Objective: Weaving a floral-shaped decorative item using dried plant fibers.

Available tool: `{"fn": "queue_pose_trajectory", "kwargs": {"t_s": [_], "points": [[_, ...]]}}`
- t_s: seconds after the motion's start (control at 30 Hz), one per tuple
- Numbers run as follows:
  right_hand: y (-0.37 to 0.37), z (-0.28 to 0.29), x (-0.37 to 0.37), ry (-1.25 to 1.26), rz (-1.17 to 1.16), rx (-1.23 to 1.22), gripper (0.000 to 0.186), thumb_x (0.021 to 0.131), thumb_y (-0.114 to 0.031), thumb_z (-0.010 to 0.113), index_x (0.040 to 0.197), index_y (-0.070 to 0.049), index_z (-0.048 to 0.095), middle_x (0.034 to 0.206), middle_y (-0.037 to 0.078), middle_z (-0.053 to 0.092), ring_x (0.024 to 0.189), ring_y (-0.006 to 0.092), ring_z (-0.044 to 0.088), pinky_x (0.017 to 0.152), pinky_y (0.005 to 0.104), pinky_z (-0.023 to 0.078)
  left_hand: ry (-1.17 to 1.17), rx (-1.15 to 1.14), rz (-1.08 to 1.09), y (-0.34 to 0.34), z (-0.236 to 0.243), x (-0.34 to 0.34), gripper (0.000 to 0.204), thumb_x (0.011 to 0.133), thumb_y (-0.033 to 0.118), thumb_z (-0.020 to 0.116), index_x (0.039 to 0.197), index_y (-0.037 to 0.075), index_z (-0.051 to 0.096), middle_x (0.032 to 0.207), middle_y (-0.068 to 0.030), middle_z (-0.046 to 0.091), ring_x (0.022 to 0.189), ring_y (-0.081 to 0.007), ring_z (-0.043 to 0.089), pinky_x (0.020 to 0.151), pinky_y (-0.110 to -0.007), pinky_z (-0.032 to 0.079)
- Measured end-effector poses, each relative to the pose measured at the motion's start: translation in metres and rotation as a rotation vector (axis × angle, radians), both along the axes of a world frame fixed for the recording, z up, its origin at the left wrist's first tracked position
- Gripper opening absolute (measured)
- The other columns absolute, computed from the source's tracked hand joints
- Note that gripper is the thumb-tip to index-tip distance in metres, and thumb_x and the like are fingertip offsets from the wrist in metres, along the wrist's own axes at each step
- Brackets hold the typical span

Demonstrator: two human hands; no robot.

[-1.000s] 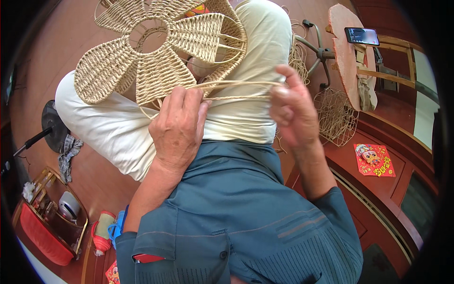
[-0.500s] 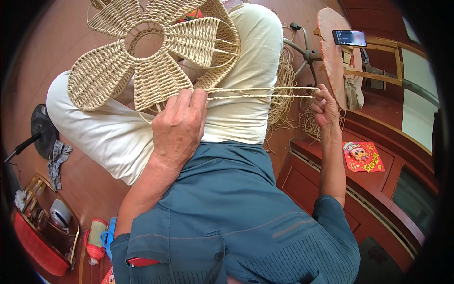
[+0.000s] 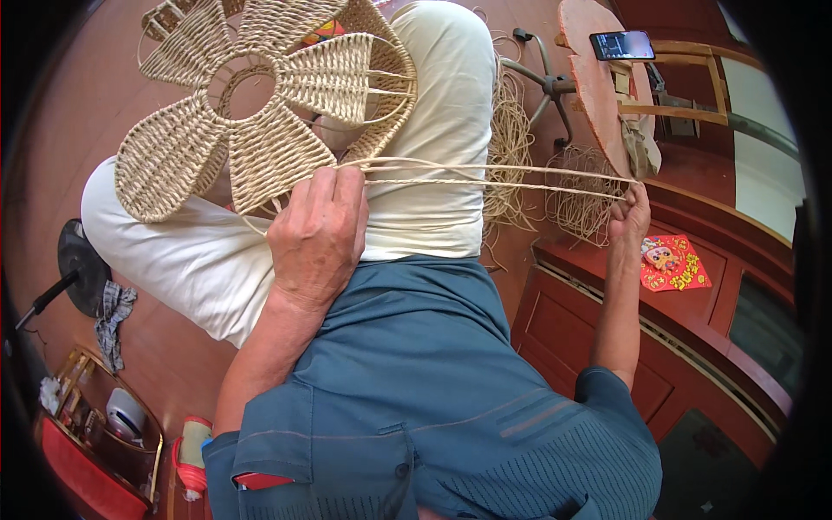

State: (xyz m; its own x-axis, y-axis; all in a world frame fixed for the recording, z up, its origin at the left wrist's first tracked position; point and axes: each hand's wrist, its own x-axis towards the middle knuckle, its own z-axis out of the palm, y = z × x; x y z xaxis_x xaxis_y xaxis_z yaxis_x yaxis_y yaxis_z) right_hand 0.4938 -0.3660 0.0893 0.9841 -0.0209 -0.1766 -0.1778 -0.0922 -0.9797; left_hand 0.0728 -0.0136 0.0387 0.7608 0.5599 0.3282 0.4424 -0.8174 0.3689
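Note:
A flower-shaped piece woven from straw-coloured cord (image 3: pixel 276 156) rests on my lap, with several petals around an open ring and a deeper woven wall behind. My left hand (image 3: pixel 319 221) is closed at the outer edge of its lowest petal; the fingertips are hidden. Bare frame loops show beside that petal and in the one on its right. From my left hand a twisted cord (image 3: pixel 555 171) runs to the right in two nearly parallel strands over my white trousers. Far out to the right, my right hand (image 3: pixel 631 212) pinches these strands, arm stretched.
Loose cord (image 3: pixel 511 156) lies heaped on the floor right of my knee. A phone (image 3: pixel 622 45) lies on a round stool top (image 3: pixel 594 95). At lower left are a red-edged box (image 3: pixel 95 425) and a bottle (image 3: pixel 191 451). A black round base (image 3: pixel 84 264) stands left.
My right hand has moved farther right, drawing the cord strands out longer. My left hand stays at the petal edge. The whole view has shifted slightly.

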Motion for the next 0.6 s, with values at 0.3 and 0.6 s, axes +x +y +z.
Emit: {"fn": "queue_pose_trajectory", "kwargs": {"t_s": [0.3,0.6], "points": [[-0.252,-0.014,0.155,0.08,-0.612,-0.211,0.024,0.097,-0.014,0.071,0.118,-0.004,0.066,0.085,0.001,0.06,0.056,0.0117,0.045,0.047,0.0273,0.037,-0.06,-0.087,0.017,0.002,0.002,0.0,0.013,0.1,0.014,0.073,0.099,0.011,0.061,0.09,-0.006,0.059,0.081,-0.0248,0.066,0.067,-0.04,0.056],[-0.056,-0.031,0.072,-0.678,0.19,-0.636,0.045,0.1,-0.003,0.073,0.145,0.002,0.067,0.116,0.008,0.076,0.091,0.0098,0.07,0.074,0.0265,0.056,-0.186,-0.519,0.15,0.016,0.023,-0.008,0.009,0.101,0.008,0.073,0.103,0.007,0.064,0.09,-0.0137,0.069,0.08,-0.0365,0.069,0.072,-0.048,0.053]]}}
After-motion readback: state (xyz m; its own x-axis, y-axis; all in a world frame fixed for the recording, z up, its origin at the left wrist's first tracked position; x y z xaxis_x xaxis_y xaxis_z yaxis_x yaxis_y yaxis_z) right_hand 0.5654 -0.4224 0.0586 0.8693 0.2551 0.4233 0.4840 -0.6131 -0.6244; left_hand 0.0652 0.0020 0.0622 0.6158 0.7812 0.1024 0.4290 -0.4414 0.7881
